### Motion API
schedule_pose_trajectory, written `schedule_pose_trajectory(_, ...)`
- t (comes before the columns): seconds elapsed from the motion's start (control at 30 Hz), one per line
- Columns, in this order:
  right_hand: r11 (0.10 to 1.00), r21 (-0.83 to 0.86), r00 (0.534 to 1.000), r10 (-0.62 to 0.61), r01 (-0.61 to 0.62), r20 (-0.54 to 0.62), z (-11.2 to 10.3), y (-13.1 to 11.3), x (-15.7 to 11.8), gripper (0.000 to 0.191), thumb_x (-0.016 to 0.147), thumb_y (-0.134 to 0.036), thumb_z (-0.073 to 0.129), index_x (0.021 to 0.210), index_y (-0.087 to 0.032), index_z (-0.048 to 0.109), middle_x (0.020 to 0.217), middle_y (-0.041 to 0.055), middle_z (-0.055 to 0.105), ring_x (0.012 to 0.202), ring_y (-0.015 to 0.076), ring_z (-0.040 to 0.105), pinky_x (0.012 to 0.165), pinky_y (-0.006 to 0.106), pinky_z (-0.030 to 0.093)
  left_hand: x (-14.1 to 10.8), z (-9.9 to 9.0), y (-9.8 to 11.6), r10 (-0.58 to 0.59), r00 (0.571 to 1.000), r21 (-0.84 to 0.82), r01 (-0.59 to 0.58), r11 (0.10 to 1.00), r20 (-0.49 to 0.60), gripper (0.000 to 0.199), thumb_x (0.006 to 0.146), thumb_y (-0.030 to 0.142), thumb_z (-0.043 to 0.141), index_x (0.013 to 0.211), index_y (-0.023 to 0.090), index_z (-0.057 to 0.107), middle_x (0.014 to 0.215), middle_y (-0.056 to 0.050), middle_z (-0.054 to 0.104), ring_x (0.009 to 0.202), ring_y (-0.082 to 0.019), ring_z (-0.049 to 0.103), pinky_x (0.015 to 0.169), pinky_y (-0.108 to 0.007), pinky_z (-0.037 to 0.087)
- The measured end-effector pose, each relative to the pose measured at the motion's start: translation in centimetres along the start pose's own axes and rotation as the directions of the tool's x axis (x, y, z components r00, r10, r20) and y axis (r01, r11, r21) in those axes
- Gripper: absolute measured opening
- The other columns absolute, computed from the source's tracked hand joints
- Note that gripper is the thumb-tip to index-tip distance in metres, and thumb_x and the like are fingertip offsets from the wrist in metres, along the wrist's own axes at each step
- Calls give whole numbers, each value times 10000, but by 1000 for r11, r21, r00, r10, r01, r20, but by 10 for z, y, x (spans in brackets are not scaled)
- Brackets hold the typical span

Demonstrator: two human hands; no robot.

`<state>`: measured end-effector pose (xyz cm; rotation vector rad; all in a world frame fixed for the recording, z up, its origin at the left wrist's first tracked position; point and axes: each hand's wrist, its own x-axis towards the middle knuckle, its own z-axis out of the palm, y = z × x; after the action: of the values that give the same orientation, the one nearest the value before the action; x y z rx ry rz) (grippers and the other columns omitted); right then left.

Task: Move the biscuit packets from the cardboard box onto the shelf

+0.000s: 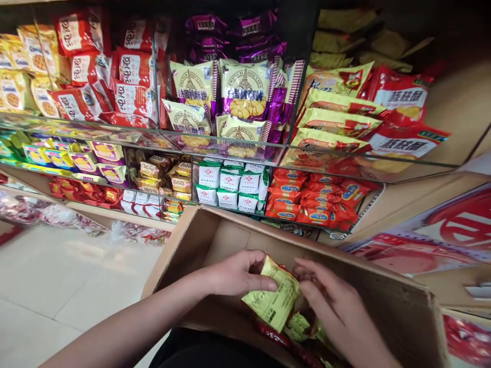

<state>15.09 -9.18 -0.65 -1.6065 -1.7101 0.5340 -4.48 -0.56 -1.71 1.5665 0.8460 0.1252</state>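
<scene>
My left hand [238, 273] grips the top edge of a yellow-green snack packet [274, 299] inside an open cardboard box [387, 301] at the bottom centre. My right hand [332, 301] rests on the same packet's right side, fingers bent over it. More packets of the same kind, with red ones, lie lower in the box beneath my hands. Straight ahead stand glass shelves with matching yellow packets [337, 120] stacked at the upper right.
The glass shelf [230, 148] carries red, purple and cream biscuit bags above; the lower shelf holds white-green boxes [230, 186] and orange packs [318, 202]. Pale floor tiles [57, 286] spread at the left. A red printed carton [429, 240] lies at the right.
</scene>
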Motion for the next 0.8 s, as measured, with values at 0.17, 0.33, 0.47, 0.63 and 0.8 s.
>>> schedule_pose_trajectory(0.17, 953, 247, 985, 171, -175, 34, 16, 2, 15, 339, 810, -472, 474, 821, -184, 652, 688, 16, 631, 606, 134, 557, 563, 202, 443, 5, 19, 25, 169, 959, -432, -255, 865, -226, 507, 651, 391, 722, 1026, 181, 452, 686, 69, 476, 604, -66, 436, 556, -188, 347)
schedule_pose_trajectory(0.33, 764, 517, 869, 489, -386, -74, 19, -4, 16, 451, 759, -585, 488, 652, -154, 569, 561, -8, 476, 534, 107, 400, 463, 197, 333, 6, 23, 27, 58, 950, -556, -229, 799, -308, 416, 540, 433, 788, 721, 132, 564, 675, 21, 585, 606, -75, 508, 612, -214, 403)
schedule_pose_trajectory(0.47, 634, 655, 815, 577, -412, -45, 27, -10, 18, 479, 725, -622, 513, 636, -155, 560, 554, -4, 488, 526, 114, 414, 455, 210, 348, 6, 22, 28, -4, 923, -601, -247, 760, -385, 440, 494, 458, 805, 692, 121, 601, 621, 19, 608, 572, -83, 516, 581, -214, 407)
schedule_pose_trajectory(0.63, 989, 142, 795, 118, -40, -595, 19, -4, 20, 355, 871, -433, 420, 853, -163, 650, 758, 59, 643, 718, 178, 579, 671, 266, 451, -5, 19, 38, -73, 952, -762, -190, 619, -296, 460, 669, 491, 699, 993, 191, 569, 939, -35, 653, 844, -146, 601, 807, -279, 429)
schedule_pose_trajectory(0.8, 694, -497, 660, -697, 521, -281, 17, 0, 22, 324, 853, -387, 492, 1093, -218, 628, 963, 74, 671, 865, 191, 601, 755, 293, 474, -15, 20, 51, 84, 996, -904, -34, 427, 3, 438, 769, 528, 574, 1032, 178, 584, 932, -60, 660, 773, -131, 615, 704, -233, 458)
